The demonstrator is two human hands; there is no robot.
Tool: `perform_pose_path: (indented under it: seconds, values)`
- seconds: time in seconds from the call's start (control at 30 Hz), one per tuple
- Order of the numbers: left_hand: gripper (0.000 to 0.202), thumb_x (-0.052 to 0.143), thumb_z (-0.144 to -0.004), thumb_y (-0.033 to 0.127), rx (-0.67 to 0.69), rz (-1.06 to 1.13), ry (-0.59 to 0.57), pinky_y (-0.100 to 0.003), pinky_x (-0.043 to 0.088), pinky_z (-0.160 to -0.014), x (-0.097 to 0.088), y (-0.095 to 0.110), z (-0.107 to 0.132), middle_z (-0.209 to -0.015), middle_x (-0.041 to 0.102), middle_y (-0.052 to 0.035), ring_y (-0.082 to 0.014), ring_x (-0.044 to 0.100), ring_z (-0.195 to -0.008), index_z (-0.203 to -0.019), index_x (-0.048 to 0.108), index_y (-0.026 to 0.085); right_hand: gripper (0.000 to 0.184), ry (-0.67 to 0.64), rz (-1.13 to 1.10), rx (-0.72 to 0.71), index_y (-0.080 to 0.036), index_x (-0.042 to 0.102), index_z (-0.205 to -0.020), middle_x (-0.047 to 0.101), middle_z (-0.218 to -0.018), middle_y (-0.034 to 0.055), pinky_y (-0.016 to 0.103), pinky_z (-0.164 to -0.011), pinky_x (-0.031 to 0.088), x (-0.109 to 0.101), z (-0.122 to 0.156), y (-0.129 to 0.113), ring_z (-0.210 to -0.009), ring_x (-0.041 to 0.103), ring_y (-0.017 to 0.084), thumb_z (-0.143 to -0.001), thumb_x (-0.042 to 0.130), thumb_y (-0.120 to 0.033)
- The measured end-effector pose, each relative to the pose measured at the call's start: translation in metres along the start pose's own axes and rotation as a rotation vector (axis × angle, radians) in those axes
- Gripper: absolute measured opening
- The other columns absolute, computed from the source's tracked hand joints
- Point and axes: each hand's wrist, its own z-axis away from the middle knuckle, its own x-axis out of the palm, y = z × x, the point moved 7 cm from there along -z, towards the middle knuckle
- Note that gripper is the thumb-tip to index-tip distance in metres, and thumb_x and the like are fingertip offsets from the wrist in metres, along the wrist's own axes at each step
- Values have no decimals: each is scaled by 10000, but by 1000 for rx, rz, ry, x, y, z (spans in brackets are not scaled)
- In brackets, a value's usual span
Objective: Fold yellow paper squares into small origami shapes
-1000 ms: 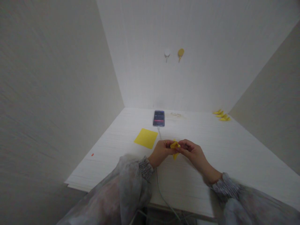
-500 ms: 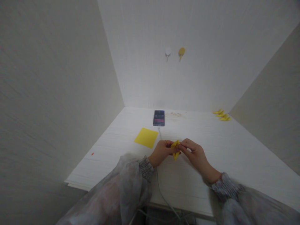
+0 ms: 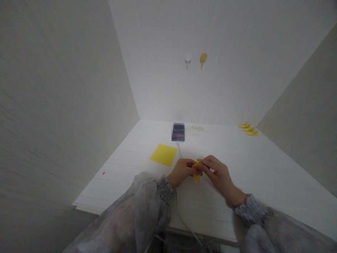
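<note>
A small folded piece of yellow origami paper is held between both hands above the white table. My left hand pinches it from the left, thumb on the near face, with a ring on one finger. From the right, my right hand grips its upper part between thumb and fingertips. The fingers cover much of the paper, so its exact fold is hidden. A flat square sheet of yellow paper lies on the table beyond my left hand. Several folded yellow paper pieces rest at the far right corner.
A phone with a blurred screen lies near the back wall, its white cable running under my left hand to the near edge. Two hooks, one white and one yellow, are on the wall. A small red bit lies left.
Both hands stay in nearly the same place. The folded paper has tilted slightly, and its upper tip is now more covered by my right fingers.
</note>
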Motion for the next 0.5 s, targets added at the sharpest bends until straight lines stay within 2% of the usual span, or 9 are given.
perform_pose_path:
  seconds: [0.27,0.5]
  values:
    - [356,639,-562,404,-19,-54,-33,-220,390,-554,1,-4,1,-675,619,-58,-124,549,-589,-738,603,96,136,48,-37,25,-216,636,-755,548,-684,35,268,-562,441,-3,-2,3,-630,524,148,-761,517,-282]
    - [357,652,-533,403,0,-171,-7,-206,370,-517,-3,-5,0,-653,608,-41,-103,511,-545,-719,611,101,137,44,-78,93,-214,630,-714,542,-650,17,257,-537,416,-1,-3,10,-585,502,132,-739,538,-313]
